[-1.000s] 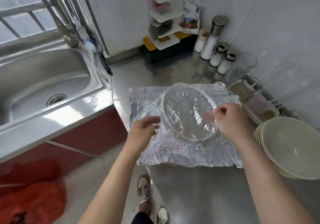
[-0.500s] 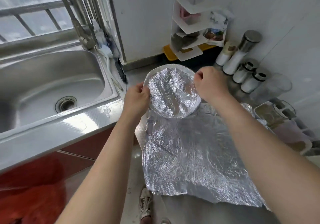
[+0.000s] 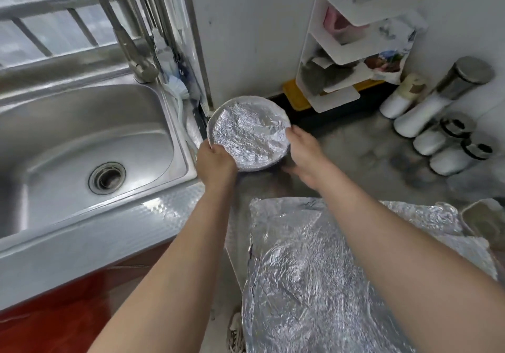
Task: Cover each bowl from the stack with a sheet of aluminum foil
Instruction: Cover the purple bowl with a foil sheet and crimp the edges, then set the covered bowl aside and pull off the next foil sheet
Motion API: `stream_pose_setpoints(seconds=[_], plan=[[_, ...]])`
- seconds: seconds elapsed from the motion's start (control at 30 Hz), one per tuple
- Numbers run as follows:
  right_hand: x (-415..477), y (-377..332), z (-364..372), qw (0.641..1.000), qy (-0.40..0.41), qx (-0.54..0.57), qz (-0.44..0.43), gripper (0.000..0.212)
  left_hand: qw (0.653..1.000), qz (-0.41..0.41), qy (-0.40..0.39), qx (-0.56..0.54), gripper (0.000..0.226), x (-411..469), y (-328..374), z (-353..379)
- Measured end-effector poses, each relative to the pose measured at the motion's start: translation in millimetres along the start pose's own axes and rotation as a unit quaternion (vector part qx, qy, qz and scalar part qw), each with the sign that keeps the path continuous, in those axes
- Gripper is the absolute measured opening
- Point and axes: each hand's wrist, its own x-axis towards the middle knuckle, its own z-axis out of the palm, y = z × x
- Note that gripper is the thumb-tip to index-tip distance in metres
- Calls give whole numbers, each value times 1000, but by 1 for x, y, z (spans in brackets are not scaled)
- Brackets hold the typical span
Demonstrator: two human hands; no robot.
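Observation:
A bowl covered with crinkled aluminium foil [image 3: 250, 134] is at the back left of the steel counter, by the sink's edge and the wall corner, tilted toward me. My left hand [image 3: 216, 162] grips its near left rim. My right hand [image 3: 306, 154] holds its right side, fingers curled under the edge. I cannot tell whether the bowl rests on the counter. Loose foil sheets [image 3: 314, 270] lie flat on the counter close to me, under my right forearm. The bowl stack is out of view.
A steel sink [image 3: 90, 147] with a tap [image 3: 128, 46] lies to the left. A white corner shelf [image 3: 352, 51] stands at the back wall, several shaker jars [image 3: 437, 128] at the right. A container's edge [image 3: 483, 221] shows at far right. The counter edge drops off below the sink.
Both hands lifted the foil-covered bowl off the foil sheets and carried it away from me to the back left corner by the sink. The camera followed, so the bowl stack left the view.

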Motion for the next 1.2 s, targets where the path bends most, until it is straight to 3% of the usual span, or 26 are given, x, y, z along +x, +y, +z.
stream_pose_setpoints(seconds=[0.1, 0.27, 0.4, 0.6, 0.73, 0.83, 0.93, 1.1, 1.2], plan=[[9, 5, 7, 999, -7, 42, 16, 31, 999, -5, -1, -49, 33, -1, 1, 11], [25, -3, 3, 992, 22, 124, 12, 29, 993, -49, -65, -90, 39, -3, 11, 17], [29, -2, -3, 979, 14, 201, 17, 35, 992, -66, -90, -52, 43, 6, 8, 13], [26, -6, 2, 974, -10, 225, 14, 36, 979, -108, -127, -116, 48, 5, 8, 9], [16, -13, -2, 976, -10, 216, 15, 36, 983, -82, -120, -113, 51, -12, 13, -2], [-4, -18, -19, 994, 49, 92, -20, 39, 993, 61, -58, -78, 40, -36, 17, -19], [-36, -9, -54, 984, 86, -116, -100, 41, 974, 187, -112, -58, 30, -66, 9, -34], [-101, 38, -104, 910, 39, -396, -117, 38, 923, 259, -236, 161, 31, -106, -34, -41], [-110, 70, -120, 851, 37, -514, -98, 44, 880, 283, -256, 282, 48, -117, -62, -37]])
